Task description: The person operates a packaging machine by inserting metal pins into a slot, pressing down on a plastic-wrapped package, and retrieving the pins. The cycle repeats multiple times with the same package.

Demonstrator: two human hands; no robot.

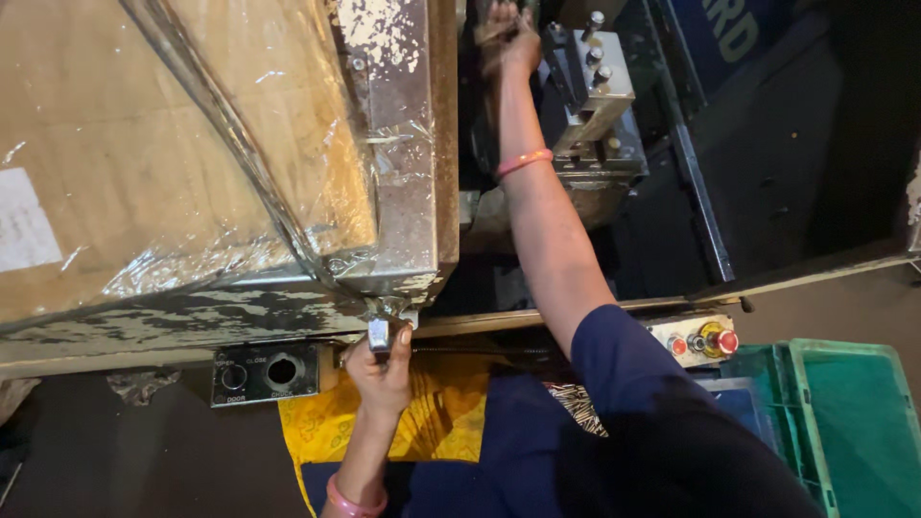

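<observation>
1. Left hand (382,369): closed around a small metal handle (378,335) at the front edge of the machine bed (192,321), thumb up against it. Pink bangle on that wrist, low in view.
2. Right hand (508,43): arm stretched deep into the machine's work area, fingers curled on smth dark near the top edge of frame. Can't tell exactly what it grips; too dim and partly cut off. Orange bangle (524,163) sits mid-forearm.
3. Just right of that hand: grey metal tool block (597,91) w/ bolts sticking up, close to the hand but apart from it as far as I can see.
4. Left of the arm: worn steel housing (408,144) w/ plastic-wrapped cardboard (144,144) on top.
5. Front rail: black panel w/ round knob hole (266,372) left of the handle; small button box, red and yellow buttons (705,341), at right end.
6. Green crate (849,412) at lower right corner.
7. Progress, my read: mid-step. Both hands engaged at the machine, nothing released or taken out yet.
</observation>
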